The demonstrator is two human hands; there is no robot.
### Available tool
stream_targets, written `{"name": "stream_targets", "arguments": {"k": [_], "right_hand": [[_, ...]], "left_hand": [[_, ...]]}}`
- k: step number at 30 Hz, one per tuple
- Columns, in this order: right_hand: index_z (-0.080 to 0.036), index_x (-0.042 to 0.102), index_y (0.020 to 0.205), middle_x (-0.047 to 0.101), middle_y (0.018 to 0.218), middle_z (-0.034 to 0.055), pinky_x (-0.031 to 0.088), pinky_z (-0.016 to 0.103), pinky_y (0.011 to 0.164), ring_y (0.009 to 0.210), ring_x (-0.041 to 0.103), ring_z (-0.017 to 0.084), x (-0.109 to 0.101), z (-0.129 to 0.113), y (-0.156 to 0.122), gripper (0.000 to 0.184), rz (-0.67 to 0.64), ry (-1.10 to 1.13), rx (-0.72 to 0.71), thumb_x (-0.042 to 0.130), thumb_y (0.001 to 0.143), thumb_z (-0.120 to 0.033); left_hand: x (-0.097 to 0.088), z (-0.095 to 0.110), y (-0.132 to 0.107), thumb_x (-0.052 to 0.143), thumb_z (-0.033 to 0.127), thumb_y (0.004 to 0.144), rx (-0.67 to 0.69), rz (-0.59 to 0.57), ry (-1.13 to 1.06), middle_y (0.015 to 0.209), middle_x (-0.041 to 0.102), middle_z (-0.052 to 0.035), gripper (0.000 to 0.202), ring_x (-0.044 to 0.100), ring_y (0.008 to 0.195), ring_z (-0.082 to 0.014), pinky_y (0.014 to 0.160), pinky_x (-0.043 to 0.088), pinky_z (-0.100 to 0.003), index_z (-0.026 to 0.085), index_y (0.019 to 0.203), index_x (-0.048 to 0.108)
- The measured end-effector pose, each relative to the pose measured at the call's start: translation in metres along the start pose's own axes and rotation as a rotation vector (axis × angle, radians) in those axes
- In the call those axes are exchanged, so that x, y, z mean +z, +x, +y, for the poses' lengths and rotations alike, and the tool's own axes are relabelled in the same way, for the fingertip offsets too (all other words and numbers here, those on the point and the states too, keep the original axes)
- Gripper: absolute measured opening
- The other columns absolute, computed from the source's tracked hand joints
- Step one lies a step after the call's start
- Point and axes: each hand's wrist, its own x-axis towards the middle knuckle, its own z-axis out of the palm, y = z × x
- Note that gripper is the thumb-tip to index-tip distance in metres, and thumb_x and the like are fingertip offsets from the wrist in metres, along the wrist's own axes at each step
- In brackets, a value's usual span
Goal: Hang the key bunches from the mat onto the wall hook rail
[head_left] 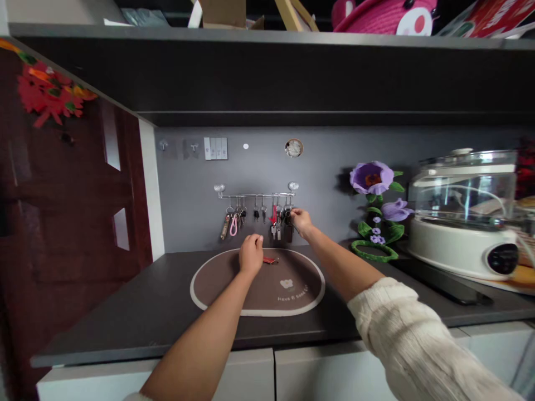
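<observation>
At key rail (256, 195), R hand (301, 221) pinches keys (287, 218); L hand (251, 253) fisted by red tag (271, 260).

purple flower (371, 179) beside a clear-lidded cooker (463, 223) on the counter (125, 317)

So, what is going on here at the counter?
A person stands at a dark counter. The right hand is up at the rail on the wall, with its fingers on the keys at the right end. The left hand rests curled on the oval brown mat, beside a small red thing, perhaps a key tag. Whether either hand really grips anything is unclear.
</observation>
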Motion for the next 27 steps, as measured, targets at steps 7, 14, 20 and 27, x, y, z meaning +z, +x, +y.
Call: {"name": "stream_targets", "arguments": {"k": [7, 14, 20, 27], "right_hand": [[-0.011, 0.057, 0.092, 0.06, 0.103, 0.0097, 0.04, 0.027, 0.085, 0.089, 0.056, 0.013, -0.001, -0.015, -0.021, 0.023, -0.003, -0.05, 0.044, 0.049, 0.071, -0.013], [-0.014, 0.057, 0.094, 0.062, 0.094, 0.0068, 0.044, 0.028, 0.076, 0.078, 0.056, 0.012, -0.001, -0.013, -0.06, 0.024, -0.113, -0.034, 0.009, 0.051, 0.071, -0.019], [-0.013, 0.06, 0.084, 0.062, 0.08, 0.0039, 0.043, 0.025, 0.069, 0.068, 0.054, 0.011, -0.006, 0.003, -0.1, 0.018, -0.265, -0.176, -0.028, 0.051, 0.071, -0.022], [-0.015, 0.063, 0.08, 0.065, 0.079, 0.0048, 0.04, 0.023, 0.068, 0.071, 0.056, 0.013, -0.016, 0.012, -0.122, 0.014, -0.395, -0.649, -0.07, 0.054, 0.072, -0.02]], "left_hand": [[-0.003, -0.007, 0.0, 0.043, 0.022, 0.08, -0.031, -0.022, -0.089, 0.081, 0.06, -0.0065, 0.018, 0.053, 0.079, -0.0159, 0.074, 0.039, -0.027, 0.015, 0.08, 0.06], [-0.01, -0.007, -0.001, 0.048, 0.016, 0.077, -0.077, -0.103, -0.126, 0.083, 0.062, -0.006, 0.014, 0.055, 0.08, -0.014, 0.076, 0.041, -0.026, 0.015, 0.081, 0.061], [-0.014, -0.005, -0.005, 0.052, 0.014, 0.074, 0.003, -0.231, -0.011, 0.083, 0.062, -0.0053, 0.013, 0.053, 0.08, -0.0144, 0.078, 0.04, -0.027, 0.017, 0.078, 0.064], [-0.013, -0.007, -0.008, 0.054, 0.015, 0.073, 0.051, -0.351, 0.086, 0.083, 0.062, -0.0052, 0.012, 0.052, 0.082, -0.0149, 0.077, 0.039, -0.026, 0.017, 0.079, 0.064]]}}
